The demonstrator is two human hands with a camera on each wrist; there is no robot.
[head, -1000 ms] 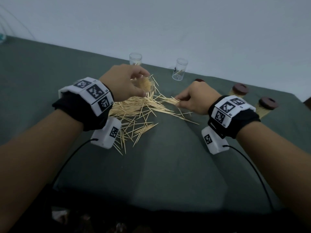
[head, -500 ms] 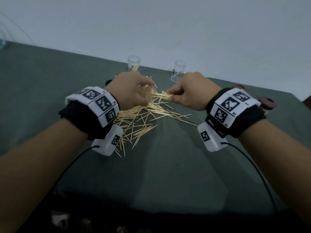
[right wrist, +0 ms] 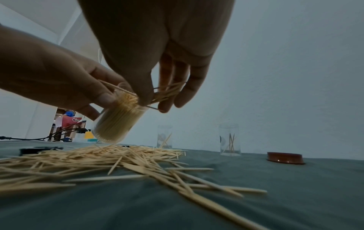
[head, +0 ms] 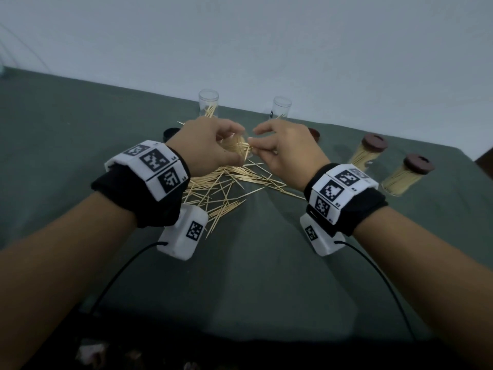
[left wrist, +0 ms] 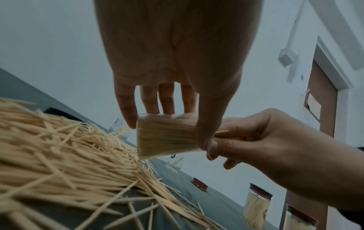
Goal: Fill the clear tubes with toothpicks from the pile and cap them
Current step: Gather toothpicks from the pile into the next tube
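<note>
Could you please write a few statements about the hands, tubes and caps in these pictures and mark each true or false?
1. The left hand holds a clear tube packed with toothpicks. True.
2. The right hand is empty. False: it pinches a small bunch of toothpicks at the held tube's mouth.
3. Two capped tubes full of toothpicks stand on the right of the table. True.
4. The two open tubes by the wall are full. False: each holds only a few toothpicks.
5. No loose toothpicks are left on the cloth. False: a pile still lies under the hands.
</note>
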